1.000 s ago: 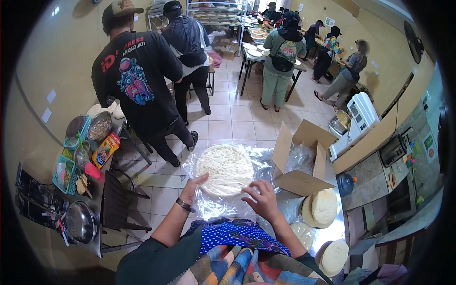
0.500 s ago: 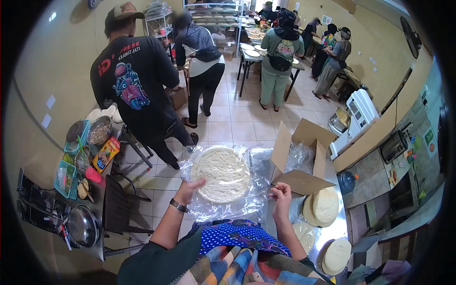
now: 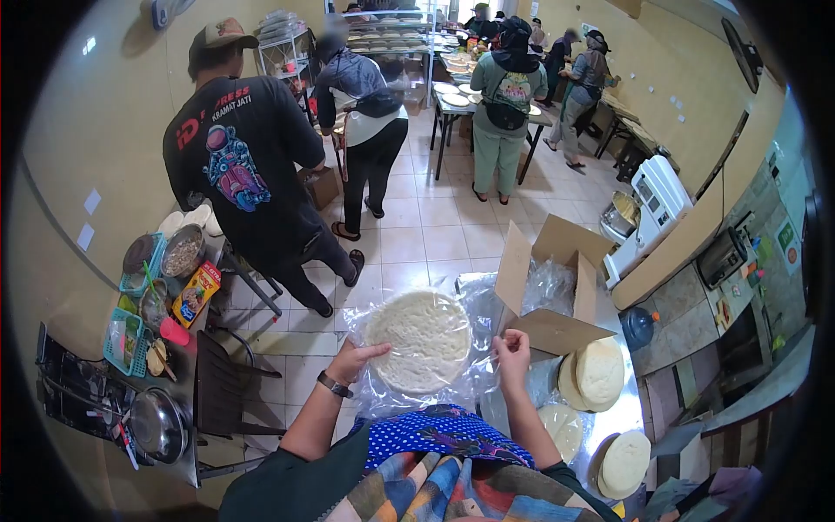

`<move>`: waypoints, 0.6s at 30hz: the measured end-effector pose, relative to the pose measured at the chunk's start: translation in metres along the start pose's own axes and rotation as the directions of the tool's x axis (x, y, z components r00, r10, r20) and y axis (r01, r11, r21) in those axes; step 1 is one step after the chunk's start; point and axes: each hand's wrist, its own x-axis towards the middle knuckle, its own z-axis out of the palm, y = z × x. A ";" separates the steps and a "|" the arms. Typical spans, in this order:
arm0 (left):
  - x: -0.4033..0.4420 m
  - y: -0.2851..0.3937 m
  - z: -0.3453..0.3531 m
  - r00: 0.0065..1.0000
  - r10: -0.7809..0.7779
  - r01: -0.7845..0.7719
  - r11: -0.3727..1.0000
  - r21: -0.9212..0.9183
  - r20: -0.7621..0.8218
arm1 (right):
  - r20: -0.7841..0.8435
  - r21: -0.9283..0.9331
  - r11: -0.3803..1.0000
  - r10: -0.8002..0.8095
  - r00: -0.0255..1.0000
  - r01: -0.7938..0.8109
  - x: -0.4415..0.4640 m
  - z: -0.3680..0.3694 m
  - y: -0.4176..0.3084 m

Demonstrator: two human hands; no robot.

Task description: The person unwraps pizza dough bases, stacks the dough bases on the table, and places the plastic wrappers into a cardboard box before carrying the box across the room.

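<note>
A round, pale pizza base (image 3: 419, 341) lies inside a clear plastic bag (image 3: 387, 396) in front of my body. My left hand (image 3: 355, 360) grips the left side of the bagged base, thumb on top. At the bag's right edge, my right hand (image 3: 511, 352) has its fingers pinched together on the plastic. To the right of that hand, a stack of pizza bases (image 3: 600, 374) stands on the metal table (image 3: 590, 433). Nearer me are a plastic-covered base (image 3: 562, 431) and another stack of bases (image 3: 624, 465).
An open cardboard box (image 3: 561, 332) with crumpled clear plastic (image 3: 550, 287) stands beyond my right hand. On the left are a dark chair (image 3: 228, 383) and a side table with a metal bowl (image 3: 156, 424). A person in a black shirt (image 3: 235, 165) stands ahead; several others work farther back.
The bagged base has moved slightly right and toward me, with my left hand still on it. My right hand stays at the bag's right edge. Background people have shifted.
</note>
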 end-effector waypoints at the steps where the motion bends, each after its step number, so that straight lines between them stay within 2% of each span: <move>1: -0.001 -0.002 -0.001 1.000 0.005 -0.005 0.997 0.078 -0.005 | -0.065 -0.280 0.922 -0.295 0.953 0.266 -0.014 0.009 -0.027; 2: -0.001 -0.004 -0.002 1.000 0.007 -0.007 0.997 0.080 -0.005 | -0.065 -0.277 0.923 -0.296 0.953 0.268 -0.016 0.008 -0.036; 3: -0.002 -0.006 -0.002 1.000 0.006 -0.007 0.997 0.071 0.004 | 0.137 -0.493 0.671 -0.569 0.811 0.554 -0.018 0.008 -0.042; 4: -0.001 -0.007 -0.002 1.000 0.004 -0.005 0.998 0.062 0.014 | 0.388 -0.594 0.292 -0.712 0.585 0.750 -0.018 0.007 -0.044; 5: 0.000 -0.007 -0.002 1.000 0.001 -0.003 0.998 0.064 0.017 | 0.456 -0.498 0.462 -0.580 0.675 0.734 -0.018 0.009 -0.034; 6: -0.001 -0.007 0.000 1.000 -0.010 0.007 0.996 0.084 0.029 | 0.452 -0.503 0.464 -0.578 0.680 0.729 -0.020 0.010 -0.023; 7: -0.001 -0.008 0.002 0.999 -0.020 0.016 0.994 0.106 0.041 | 0.372 -0.367 0.804 -0.335 0.866 0.468 -0.020 0.012 -0.015; 8: 0.000 -0.008 0.004 0.999 -0.023 0.018 0.994 0.107 0.046 | 0.349 -0.182 0.978 -0.031 0.936 0.100 -0.019 0.012 -0.009; 9: 0.001 -0.008 0.006 0.999 -0.015 0.011 0.996 0.090 0.043 | 0.368 -0.016 0.997 0.076 0.927 -0.076 -0.019 0.008 -0.014; 10: 0.003 -0.008 0.007 0.999 -0.005 0.002 0.997 0.072 0.039 | 0.369 -0.014 0.997 0.073 0.927 -0.073 -0.016 0.004 -0.013; 12: 0.004 -0.008 0.008 0.999 -0.012 0.009 0.997 0.083 0.036 | 0.381 -0.128 0.981 -0.090 0.920 0.148 -0.015 -0.003 -0.011; 13: 0.005 -0.010 0.008 0.999 -0.024 0.020 0.995 0.094 0.033 | 0.379 -0.129 0.980 -0.090 0.921 0.149 -0.015 -0.004 -0.008; 15: 0.006 -0.012 0.007 0.999 -0.036 0.032 0.993 0.111 0.036 | 0.427 -0.048 0.997 0.076 0.901 -0.062 -0.019 -0.002 -0.010; 16: 0.007 -0.013 0.007 0.998 -0.045 0.040 0.991 0.129 0.037 | 0.423 -0.047 0.997 0.075 0.903 -0.061 -0.022 0.003 -0.013; 18: 0.007 -0.013 0.009 0.998 -0.029 0.022 0.992 0.125 0.058 | 0.258 -0.042 0.991 0.131 0.957 -0.124 -0.031 0.013 -0.019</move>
